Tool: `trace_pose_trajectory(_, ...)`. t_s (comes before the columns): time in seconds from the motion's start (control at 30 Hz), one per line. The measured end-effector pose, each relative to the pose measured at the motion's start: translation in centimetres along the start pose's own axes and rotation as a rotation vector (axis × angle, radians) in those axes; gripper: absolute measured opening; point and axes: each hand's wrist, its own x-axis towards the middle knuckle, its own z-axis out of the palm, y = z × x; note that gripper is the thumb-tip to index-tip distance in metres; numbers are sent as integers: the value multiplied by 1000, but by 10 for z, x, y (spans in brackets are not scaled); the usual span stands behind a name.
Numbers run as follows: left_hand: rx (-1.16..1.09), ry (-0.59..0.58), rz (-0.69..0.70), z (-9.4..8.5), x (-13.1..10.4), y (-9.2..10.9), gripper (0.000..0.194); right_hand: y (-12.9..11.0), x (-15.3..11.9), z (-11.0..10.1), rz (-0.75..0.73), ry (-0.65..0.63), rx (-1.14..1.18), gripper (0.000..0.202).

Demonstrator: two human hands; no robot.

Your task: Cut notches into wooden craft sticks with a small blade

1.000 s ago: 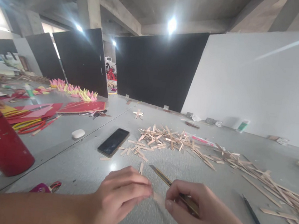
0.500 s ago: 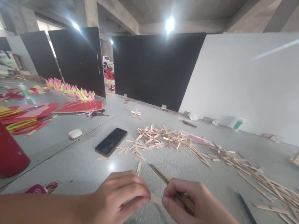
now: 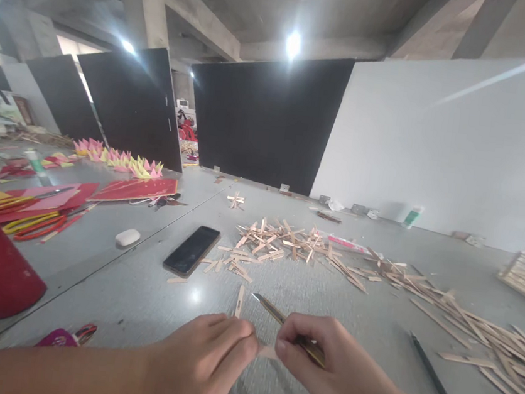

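Left hand [image 3: 208, 360] apparently pinching wooden strip [image 3: 267, 352], right hand [image 3: 326, 365] holding knife [image 3: 272, 309] and strip's end

My grey table [image 3: 352, 321] carries a heap of short wooden pieces [image 3: 262, 242]; a phone [image 3: 191, 251] and a white case [image 3: 127, 237] lie left of it. On my right rest long wooden strips [image 3: 510, 352]; near them, a dark rod [image 3: 440, 388].

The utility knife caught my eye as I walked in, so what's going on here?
Someone holds a small wooden piece between the fingers of the left hand and right hand. The right hand also holds the utility knife, its blade pointing away. Beyond lie a pile of short sticks and a phone, with longer strips to the right.
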Motion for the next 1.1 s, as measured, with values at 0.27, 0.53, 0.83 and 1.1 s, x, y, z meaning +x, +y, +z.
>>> trace_pose_trajectory(0.27, 97, -45, 7, 10, -3, 3, 33, -5, -2, 2, -6, -12, 26, 17)
trace_pose_trajectory(0.53, -51, -35, -95, 6, -1, 4, 39, -4, -3, 3, 20, 16, 11, 17)
trace_pose_trajectory(0.83, -362, 23, -344, 5, -3, -1, 23, -1, -2, -6, 1, 40, 18, 22)
trace_pose_trajectory(1.1, -452, 130, -342, 5, -7, 0, 24, -5, -6, -7, 13, 58, 16, 24)
